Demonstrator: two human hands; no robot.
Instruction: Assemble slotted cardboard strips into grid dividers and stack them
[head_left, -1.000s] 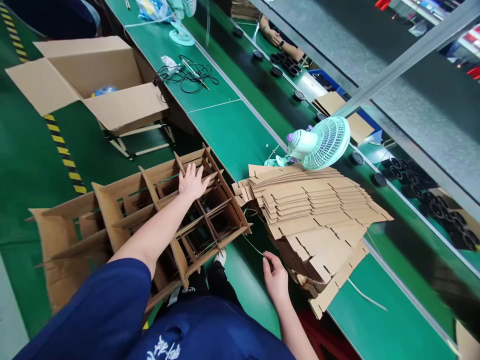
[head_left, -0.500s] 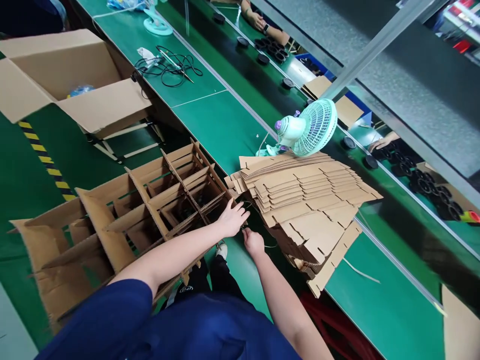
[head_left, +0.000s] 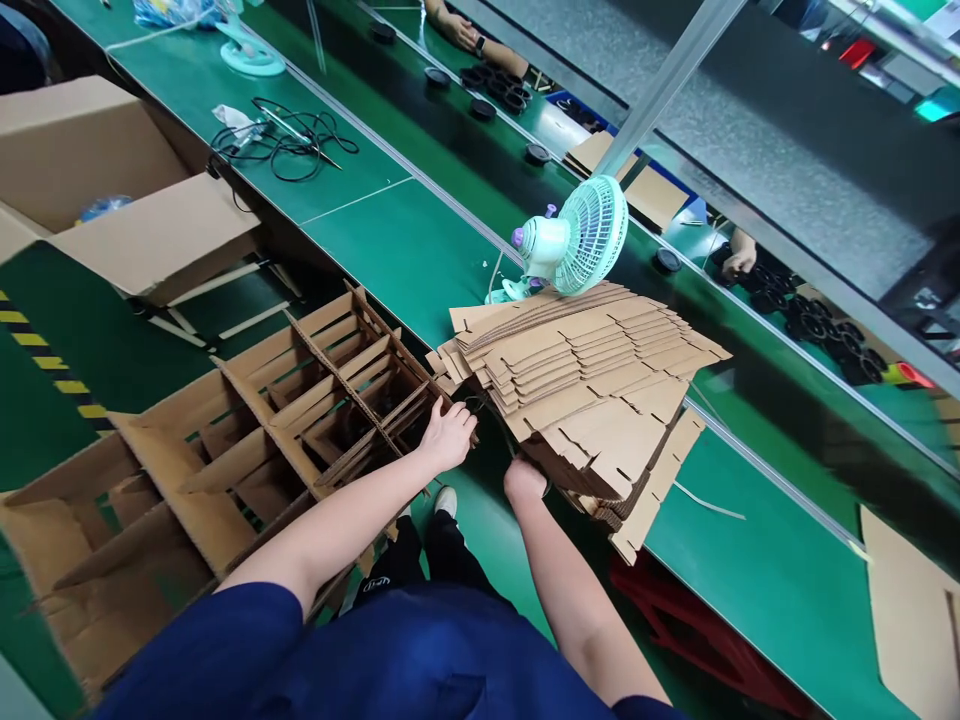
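A fanned stack of slotted cardboard divider strips (head_left: 592, 375) lies on the green workbench (head_left: 420, 250) in front of me. My left hand (head_left: 448, 436) is at the stack's left end, fingers curled toward the lower strips beside a thin strap. My right hand (head_left: 525, 480) reaches under the stack's near edge, and its fingers are hidden by the cardboard. Left of my hands stand assembled cardboard grid dividers (head_left: 330, 390), leaning in a row over the floor.
A small mint desk fan (head_left: 574, 240) stands behind the stack. Black cables (head_left: 289, 140) lie farther up the bench. An open carton (head_left: 97, 190) sits at left. Black round parts (head_left: 495, 85) ride the conveyor, where other people's hands work. Red stool below.
My left hand left the top of the grid dividers and came to the stack's left end. My right hand moved up under the stack. The view shifted right.
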